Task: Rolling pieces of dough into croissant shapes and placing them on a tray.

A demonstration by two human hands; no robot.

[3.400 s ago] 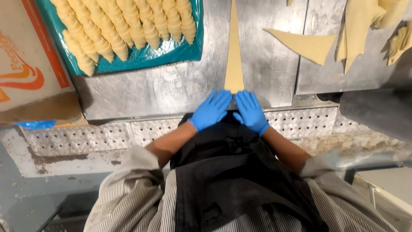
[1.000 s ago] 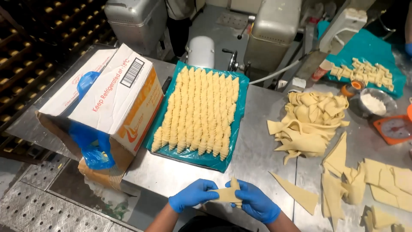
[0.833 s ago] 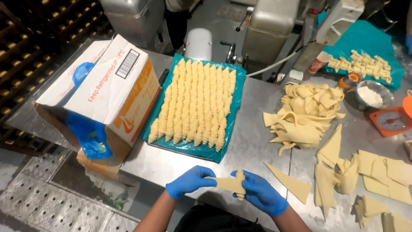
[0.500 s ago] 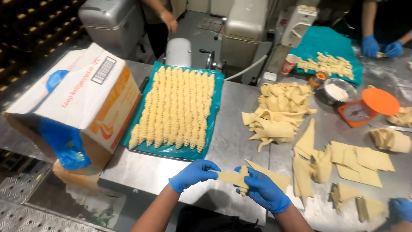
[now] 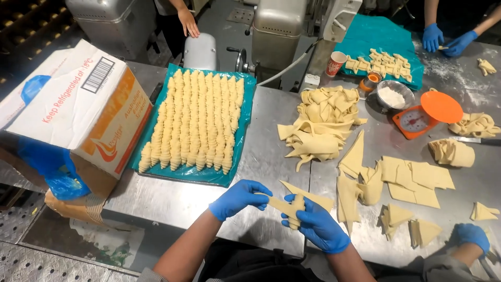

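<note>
Here, both hands clamped on a half-rolled dough triangle, its middle hidden

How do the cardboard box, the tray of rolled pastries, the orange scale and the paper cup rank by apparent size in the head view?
1. cardboard box, though nearness may inflate it
2. tray of rolled pastries
3. orange scale
4. paper cup

At the lower centre of the frame, the left hand and right hand, both in blue gloves, pinch a partly rolled dough strip between them above the steel table. Left of centre lies a teal tray filled with rolled pastries, with a cardboard box at the far left.
</note>
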